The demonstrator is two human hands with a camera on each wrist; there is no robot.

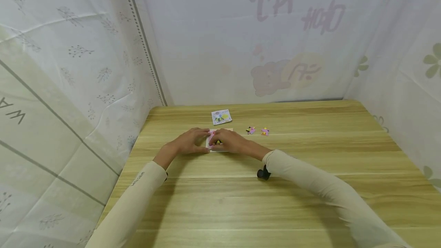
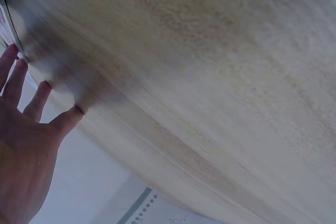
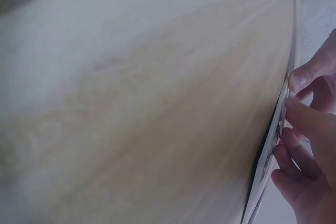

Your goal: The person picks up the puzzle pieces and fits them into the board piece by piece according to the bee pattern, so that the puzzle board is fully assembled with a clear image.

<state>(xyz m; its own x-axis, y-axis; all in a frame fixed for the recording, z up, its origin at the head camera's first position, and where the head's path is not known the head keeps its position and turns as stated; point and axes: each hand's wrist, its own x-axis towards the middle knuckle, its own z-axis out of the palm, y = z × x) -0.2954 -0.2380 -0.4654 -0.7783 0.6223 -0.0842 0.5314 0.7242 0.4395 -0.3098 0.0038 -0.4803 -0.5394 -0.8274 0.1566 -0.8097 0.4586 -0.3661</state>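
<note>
A small pale puzzle board (image 1: 220,147) is seen lying flat on the wooden worktop (image 1: 310,202), a little left of its middle and toward the far edge, and both hands are laid on it. The left hand (image 1: 191,141) is rested at the board's left edge with its fingers held straight and spread, the fingertips (image 2: 16,72) being pressed against the worktop beside the board's rim, as is shown in the left wrist view. The right hand (image 1: 231,141) is placed over the right part of the board; its fingers (image 3: 302,124) are curled at the board's edge in the right wrist view, and a small pink and yellow piece (image 1: 216,141) is glimpsed between the two hands, though whether it is pinched by the right grip cannot be told. Just beyond the board, a small picture card (image 1: 221,116) is laid flat on the worktop. To the right of the hands, two small pink and yellow loose pieces (image 1: 257,130) are lying side by side, near the board but apart from it. The worktop is enclosed on three sides by pale printed cloth (image 1: 86,68).
</note>
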